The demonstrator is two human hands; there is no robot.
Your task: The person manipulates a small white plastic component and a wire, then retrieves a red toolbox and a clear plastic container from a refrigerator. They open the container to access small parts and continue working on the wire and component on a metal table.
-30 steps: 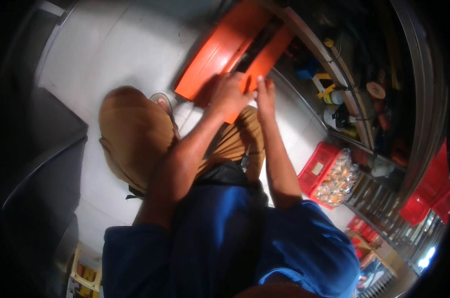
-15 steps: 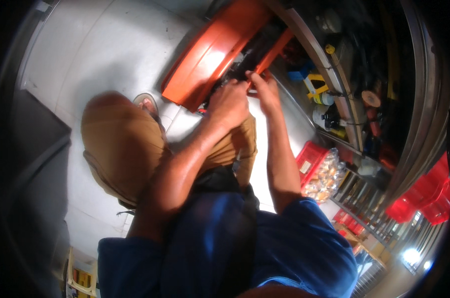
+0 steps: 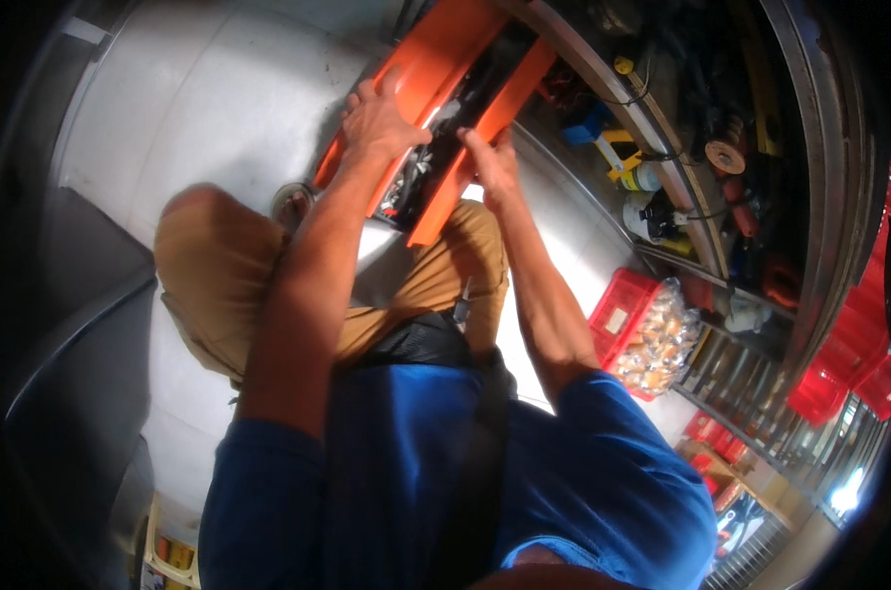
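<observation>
Now that the left hand (image 3: 374, 123) has hopped, fingers wide, toward the left edge of the orange box (image 3: 435, 57) (right hand (image 3: 496, 167) still gripping the flap (image 3: 512, 96)), both sides are covered.

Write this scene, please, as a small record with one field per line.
Box: orange, open down the middle, small items inside
Left hand: fingers spread, on left panel
Right hand: on right panel, thumb toward the opening
Shelf: at right, holds a spool among other things
Crate: red, beside clear bags
</observation>
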